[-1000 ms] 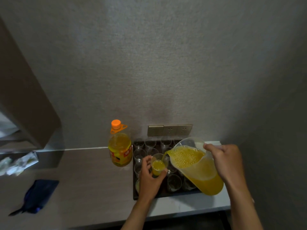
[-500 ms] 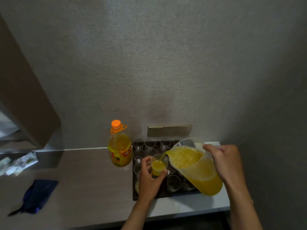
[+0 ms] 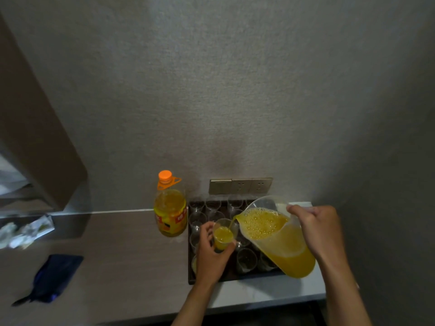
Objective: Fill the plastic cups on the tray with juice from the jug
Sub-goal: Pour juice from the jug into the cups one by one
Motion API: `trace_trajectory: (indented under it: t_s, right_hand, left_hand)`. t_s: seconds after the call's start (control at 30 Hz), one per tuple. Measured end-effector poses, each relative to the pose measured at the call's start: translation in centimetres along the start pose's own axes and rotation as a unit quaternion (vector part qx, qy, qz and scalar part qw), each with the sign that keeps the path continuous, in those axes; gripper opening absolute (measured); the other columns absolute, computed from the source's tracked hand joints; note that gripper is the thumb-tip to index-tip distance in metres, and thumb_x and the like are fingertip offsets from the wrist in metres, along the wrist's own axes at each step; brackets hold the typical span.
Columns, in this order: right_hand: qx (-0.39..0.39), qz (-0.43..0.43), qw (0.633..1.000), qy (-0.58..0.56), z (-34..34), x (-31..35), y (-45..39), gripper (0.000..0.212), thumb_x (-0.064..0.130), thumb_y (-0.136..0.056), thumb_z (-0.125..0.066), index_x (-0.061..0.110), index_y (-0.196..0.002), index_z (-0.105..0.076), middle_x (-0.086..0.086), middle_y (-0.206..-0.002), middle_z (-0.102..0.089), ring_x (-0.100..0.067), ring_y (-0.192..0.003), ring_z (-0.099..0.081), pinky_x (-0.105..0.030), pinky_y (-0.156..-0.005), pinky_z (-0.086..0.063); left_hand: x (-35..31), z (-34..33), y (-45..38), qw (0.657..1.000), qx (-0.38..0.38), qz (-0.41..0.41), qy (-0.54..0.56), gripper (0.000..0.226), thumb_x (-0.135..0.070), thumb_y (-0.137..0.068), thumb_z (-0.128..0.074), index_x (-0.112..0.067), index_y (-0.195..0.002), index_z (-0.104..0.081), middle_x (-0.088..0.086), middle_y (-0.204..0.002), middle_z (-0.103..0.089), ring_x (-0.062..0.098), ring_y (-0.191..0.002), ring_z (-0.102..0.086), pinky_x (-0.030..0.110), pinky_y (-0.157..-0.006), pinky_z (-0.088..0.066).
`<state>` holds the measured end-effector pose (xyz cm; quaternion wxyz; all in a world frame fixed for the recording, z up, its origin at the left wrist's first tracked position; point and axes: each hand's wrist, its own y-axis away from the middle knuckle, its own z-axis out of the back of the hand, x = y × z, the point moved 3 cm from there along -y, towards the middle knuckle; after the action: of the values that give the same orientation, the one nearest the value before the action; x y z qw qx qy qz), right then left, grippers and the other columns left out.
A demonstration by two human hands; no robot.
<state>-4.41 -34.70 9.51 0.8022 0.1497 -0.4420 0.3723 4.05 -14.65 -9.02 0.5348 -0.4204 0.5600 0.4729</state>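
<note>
**Juice poured into a held cup over the tray**

Over the dark rectangular tray (image 3: 191, 282), the left hand (image 3: 211, 257) is wrapped round a small clear plastic cup (image 3: 223, 235), fingers and thumb closed on its thin round wall, the cup about half full of orange juice. The right hand (image 3: 316, 231) is clenched on the handle of a clear plastic jug (image 3: 282, 243), tilted left so that a thin stream (image 3: 231, 224) runs from its spout into the cup; the juice in the jug is frothy with bubbles on top. Other clear cups (image 3: 246, 260) stand in rows on the tray, most looking empty. Just left of the tray stands a rounded juice bottle (image 3: 170, 214) with an orange cap and a yellow-and-orange label, its writing too blurred to read. A metallic socket plate (image 3: 240, 185) sits on the textured grey wall behind the tray. A dark blue pouch (image 3: 53, 277) lies well to the left on the smooth counter (image 3: 117, 255).
</note>
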Motion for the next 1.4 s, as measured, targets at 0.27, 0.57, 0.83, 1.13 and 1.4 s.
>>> trace_trajectory:
  t_s: [0.27, 0.57, 0.83, 1.13, 1.4]
  right_hand:
    - [-0.004, 0.013, 1.0, -0.001, 0.1, -0.2, 0.0, 0.053, 0.039, -0.085, -0.072, 0.004, -0.05, -0.053, -0.002, -0.044, -0.043, -0.022, -0.047, -0.043, -0.048, -0.059, -0.047]
    - [0.002, 0.001, 1.0, 0.009, 0.0, -0.2, 0.2, 0.052, 0.041, -0.085, -0.07, 0.008, -0.049, -0.052, 0.002, -0.044, -0.043, -0.021, -0.047, -0.044, -0.052, -0.062, -0.05]
    - [0.001, 0.006, 1.0, 0.016, 0.0, -0.2, 0.5, 0.055, 0.033, -0.089, -0.073, 0.019, -0.043, -0.045, 0.006, -0.04, -0.036, -0.021, -0.046, -0.038, -0.04, -0.06, -0.042]
    - [0.007, -0.007, 1.0, 0.023, 0.0, 0.1, 0.8, 0.053, 0.033, -0.089, -0.073, 0.018, -0.046, -0.047, 0.006, -0.04, -0.039, -0.022, -0.048, -0.042, -0.051, -0.067, -0.052]
    - [0.006, 0.0, 1.0, 0.013, 0.0, 0.4, 1.1, 0.056, 0.031, -0.089, -0.073, 0.019, -0.043, -0.044, 0.006, -0.039, -0.039, -0.021, -0.046, -0.041, -0.04, -0.06, -0.042]
  left_hand:
    - [0.0, 0.2, 0.1, 1.0, -0.004, -0.001, 0.006, 0.067, -0.017, -0.075, -0.089, -0.037, -0.125, -0.048, -0.023, -0.116, -0.065, -0.001, -0.111, -0.063, 0.029, -0.093, -0.054]
    - [-0.2, 0.1, 0.5, 1.0, -0.009, 0.002, 0.002, 0.067, -0.017, -0.075, -0.089, -0.045, -0.12, -0.048, -0.02, -0.113, -0.066, -0.005, -0.107, -0.063, 0.021, -0.085, -0.052]
    - [-0.4, 0.3, 0.6, 1.0, -0.01, -0.002, 0.0, 0.064, -0.015, -0.075, -0.089, -0.034, -0.122, -0.049, -0.025, -0.111, -0.066, -0.002, -0.105, -0.065, 0.018, -0.082, -0.054]
    - [-0.1, 0.2, 0.8, 1.0, -0.008, 0.008, 0.007, 0.066, -0.018, -0.075, -0.089, -0.042, -0.121, -0.049, -0.014, -0.117, -0.066, -0.002, -0.107, -0.064, 0.027, -0.089, -0.056]
    - [-0.3, 0.3, 1.1, 1.0, -0.004, -0.005, 0.011, 0.064, -0.012, -0.077, -0.087, -0.036, -0.121, -0.048, -0.024, -0.112, -0.066, -0.002, -0.106, -0.065, 0.025, -0.09, -0.054]
